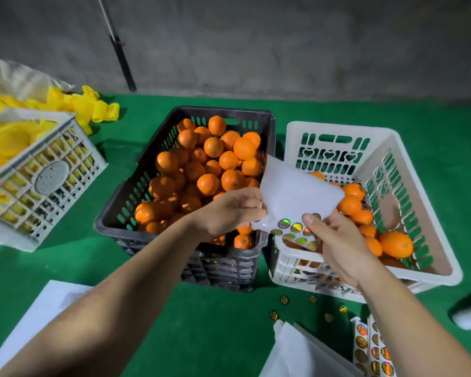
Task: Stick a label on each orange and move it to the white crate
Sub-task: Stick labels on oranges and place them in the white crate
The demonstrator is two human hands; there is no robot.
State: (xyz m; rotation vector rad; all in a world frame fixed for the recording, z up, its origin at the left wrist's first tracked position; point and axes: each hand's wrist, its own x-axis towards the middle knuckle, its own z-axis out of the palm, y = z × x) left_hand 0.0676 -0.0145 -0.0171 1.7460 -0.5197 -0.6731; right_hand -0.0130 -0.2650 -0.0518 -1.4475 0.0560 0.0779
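Note:
A black crate (pixel 136 186) in the middle is heaped with oranges (pixel 214 159). To its right the white crate (pixel 408 164) holds several oranges (pixel 396 243) along its right side. Between the two crates I hold a white label sheet (pixel 297 197) with shiny round labels (pixel 284 223) along its lower edge. My left hand (pixel 229 209) pinches the sheet's left edge. My right hand (pixel 335 240) pinches its lower right part, thumb on top near the labels.
A grey lattice crate (pixel 41 180) with yellow foam nets (pixel 79 104) stands at the left. Spare label sheets (pixel 373 346) and loose labels (pixel 284 300) lie on the green cloth in front. White paper (pixel 38 317) lies bottom left, and a dark pole (pixel 123 58) leans against the wall.

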